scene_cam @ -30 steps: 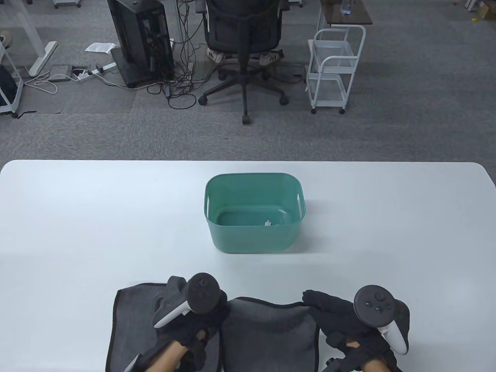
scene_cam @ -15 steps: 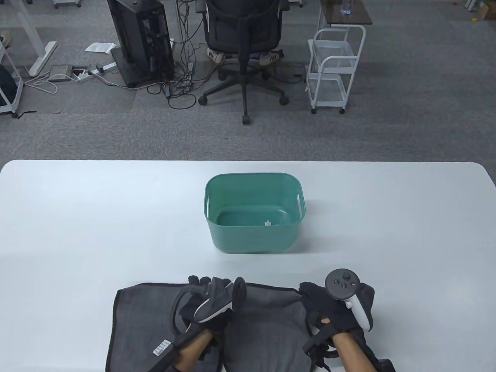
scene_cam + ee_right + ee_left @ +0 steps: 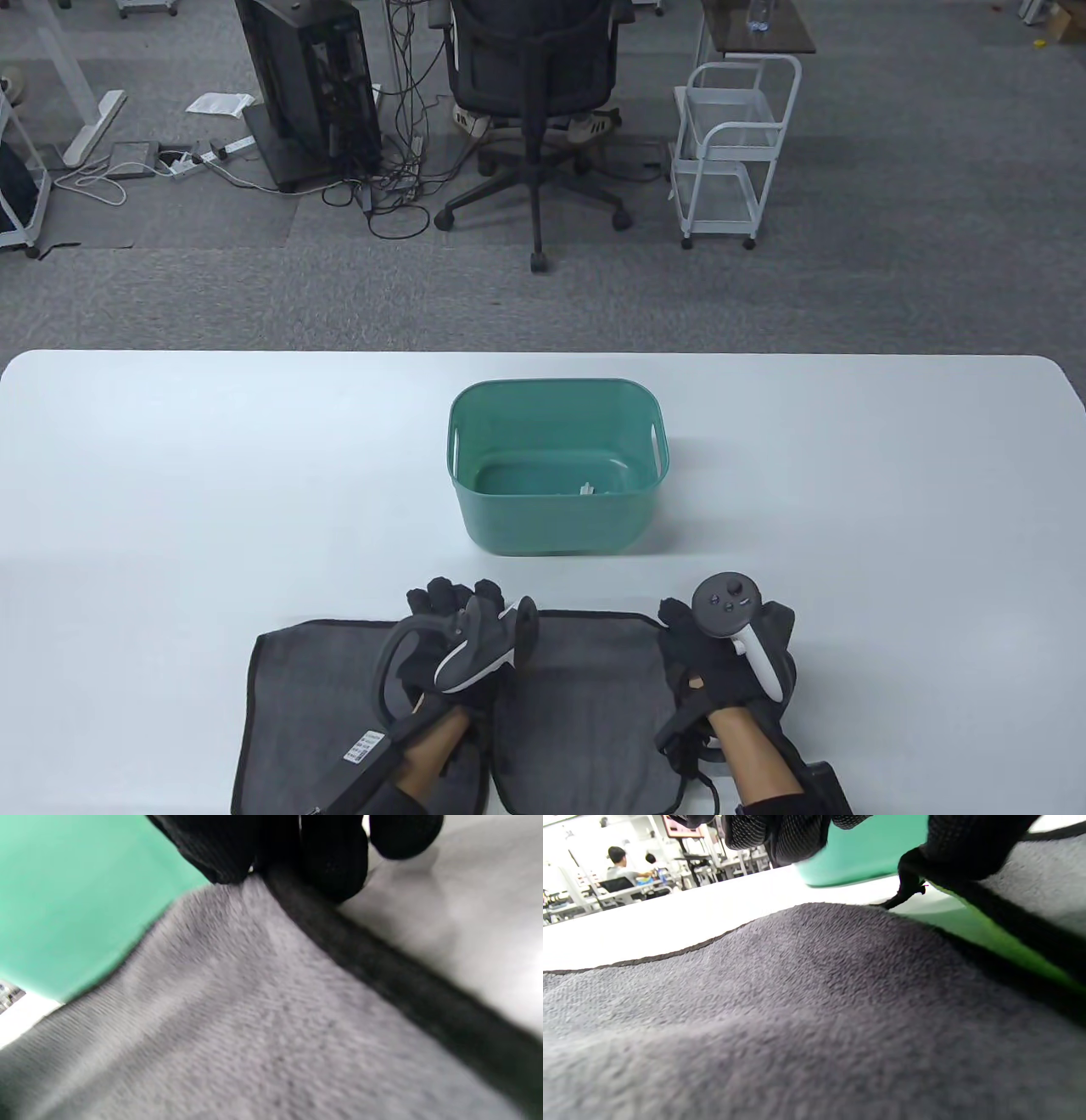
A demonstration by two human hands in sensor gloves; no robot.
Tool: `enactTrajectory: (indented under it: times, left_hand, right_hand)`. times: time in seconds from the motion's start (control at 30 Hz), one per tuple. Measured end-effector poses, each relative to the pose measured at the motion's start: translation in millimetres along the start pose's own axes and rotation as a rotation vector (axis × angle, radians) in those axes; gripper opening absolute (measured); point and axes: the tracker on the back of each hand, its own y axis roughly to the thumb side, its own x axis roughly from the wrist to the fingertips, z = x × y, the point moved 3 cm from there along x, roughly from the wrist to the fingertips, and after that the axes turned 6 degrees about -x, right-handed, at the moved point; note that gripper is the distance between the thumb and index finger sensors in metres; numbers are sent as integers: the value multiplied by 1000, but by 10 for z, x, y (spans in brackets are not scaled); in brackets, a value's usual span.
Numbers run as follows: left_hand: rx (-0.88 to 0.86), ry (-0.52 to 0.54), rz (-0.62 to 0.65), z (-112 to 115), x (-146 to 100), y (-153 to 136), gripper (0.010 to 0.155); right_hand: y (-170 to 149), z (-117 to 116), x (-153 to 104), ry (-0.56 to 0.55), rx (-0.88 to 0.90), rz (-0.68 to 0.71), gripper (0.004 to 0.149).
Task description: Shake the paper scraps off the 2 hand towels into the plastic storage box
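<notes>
Table view: two grey towels, left towel (image 3: 314,705) and right towel (image 3: 585,705), lie side by side on the table (image 3: 170,475) near the green storage box (image 3: 556,471). Left hand (image 3: 454,641) and right hand (image 3: 721,658) rest on the right towel's far corners.
Left wrist view: curled fingers (image 3: 780,834) hold the black hem.
Right wrist view: fingertips (image 3: 335,853) pinch the hem.

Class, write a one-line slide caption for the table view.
Two gloved hands at the far corners of the right towel, beside the left towel and near a green storage box.

Grey towels (image 3: 585,705) flat; teal box (image 3: 556,518) beyond, perhaps scraps inside.
</notes>
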Motion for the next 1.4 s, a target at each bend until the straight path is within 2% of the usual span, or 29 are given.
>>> enactTrajectory:
  times: [0.07,0.13,0.3,0.4,0.5,0.57,0.67,0.8,0.93,1.03,1.17,1.4]
  left_hand:
    - [-44,49,-5,-69,-58,-80,84]
    - [-116,100,13,-178,-137,-161,83]
    - [-271,306,69,-531,-462,-339,84]
    - [-339,351,137,-669,-677,-377,89]
    - [-375,357,210,-709,-881,-367,92]
    - [-384,339,310,-683,-957,-306,92]
    - [-330,288,371,-584,-1000,-218,94]
    - [-270,216,410,-402,-925,-193,96]
    - [-300,110,477,-266,-852,-143,96]
    - [-269,107,477,-250,-847,-112,97]
    - [-269,47,543,-198,-844,-39,97]
    - [-266,18,535,-118,-801,-22,98]
  right_hand:
    - [-8,89,-45,-23,78,21,49]
    - [-1,185,-97,-49,133,46,52]
    - [164,444,-301,-121,187,198,59]
    - [362,508,-482,-71,113,346,71]
    - [542,447,-681,-54,-26,467,80]
    - [635,313,-808,-17,-107,537,86]
    - [719,55,-934,0,-179,644,90]
    - [726,-178,-1008,-35,-279,661,92]
    - [756,-356,-991,61,-356,679,92]
    - [769,-421,-971,102,-420,671,92]
    - [737,-492,-953,177,-487,649,93]
    - [650,-437,-913,160,-447,603,92]
